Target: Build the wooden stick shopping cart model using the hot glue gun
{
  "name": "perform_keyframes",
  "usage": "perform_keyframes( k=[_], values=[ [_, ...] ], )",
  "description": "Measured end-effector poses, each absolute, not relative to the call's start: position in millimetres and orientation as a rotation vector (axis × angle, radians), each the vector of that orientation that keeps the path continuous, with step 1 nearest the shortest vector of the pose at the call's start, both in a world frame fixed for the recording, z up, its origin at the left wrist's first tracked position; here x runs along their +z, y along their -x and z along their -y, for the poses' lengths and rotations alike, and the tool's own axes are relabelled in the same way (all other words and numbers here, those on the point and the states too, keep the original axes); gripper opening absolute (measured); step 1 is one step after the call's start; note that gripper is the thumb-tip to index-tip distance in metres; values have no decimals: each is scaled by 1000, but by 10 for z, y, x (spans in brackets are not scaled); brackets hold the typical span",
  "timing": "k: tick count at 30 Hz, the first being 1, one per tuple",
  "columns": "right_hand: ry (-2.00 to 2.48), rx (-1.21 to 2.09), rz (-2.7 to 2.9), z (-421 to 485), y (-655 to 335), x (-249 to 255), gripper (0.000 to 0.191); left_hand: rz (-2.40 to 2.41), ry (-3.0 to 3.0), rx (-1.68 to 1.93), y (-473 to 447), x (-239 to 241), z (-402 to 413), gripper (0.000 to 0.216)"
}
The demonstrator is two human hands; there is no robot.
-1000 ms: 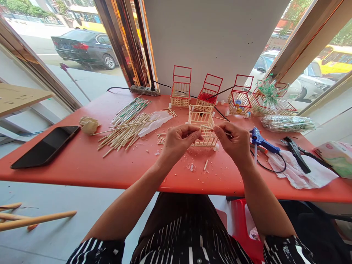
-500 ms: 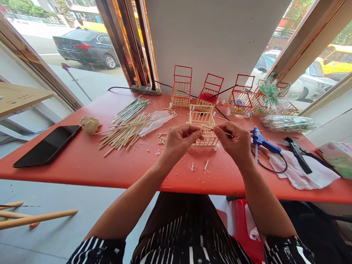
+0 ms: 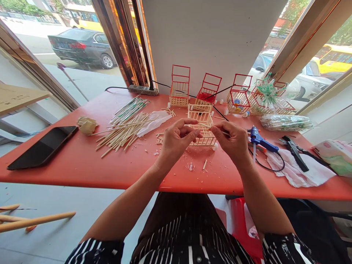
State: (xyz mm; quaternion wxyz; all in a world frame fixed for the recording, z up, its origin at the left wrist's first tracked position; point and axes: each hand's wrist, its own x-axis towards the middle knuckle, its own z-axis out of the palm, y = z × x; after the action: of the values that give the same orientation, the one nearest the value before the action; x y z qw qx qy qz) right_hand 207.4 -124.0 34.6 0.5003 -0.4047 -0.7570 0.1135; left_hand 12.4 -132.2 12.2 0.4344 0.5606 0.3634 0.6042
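1. Well, the right hand (image 3: pixel 232 140) pinches a thin stick (image 3: pixel 205 125) between its fingers, held up before a small wooden cart (image 3: pixel 206 141).
2. On the left hand (image 3: pixel 175 142), fingers are slightly parted near the stick's end; I can't tell whether they touch it.
3. That cart stands on the red tabletop (image 3: pixel 121 172).
4. Loose sticks (image 3: pixel 123 132) lie to the left, and a blue glue gun (image 3: pixel 262 141) sits to the right.

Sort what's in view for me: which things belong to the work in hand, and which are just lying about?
Likely part of the work:
- thin stick in the right hand
- pale wooden cart
- pile of sticks
- blue glue gun

Probably just lying about:
- phone
- crumpled beige lump
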Motion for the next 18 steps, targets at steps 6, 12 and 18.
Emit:
perform_keyframes(
  k=[6,12,18],
  values=[
    [979,262,1835,1247,-2072,350,22,-886,-1418,1545,-138,120,1336,32],
    [974,235,1830,1245,-2076,343,22,-895,-1436,1541,-140,116,1333,28],
    [970,224,1826,1236,-2074,338,22,-887,-1428,1552,-152,118,1322,29]
  ],
)
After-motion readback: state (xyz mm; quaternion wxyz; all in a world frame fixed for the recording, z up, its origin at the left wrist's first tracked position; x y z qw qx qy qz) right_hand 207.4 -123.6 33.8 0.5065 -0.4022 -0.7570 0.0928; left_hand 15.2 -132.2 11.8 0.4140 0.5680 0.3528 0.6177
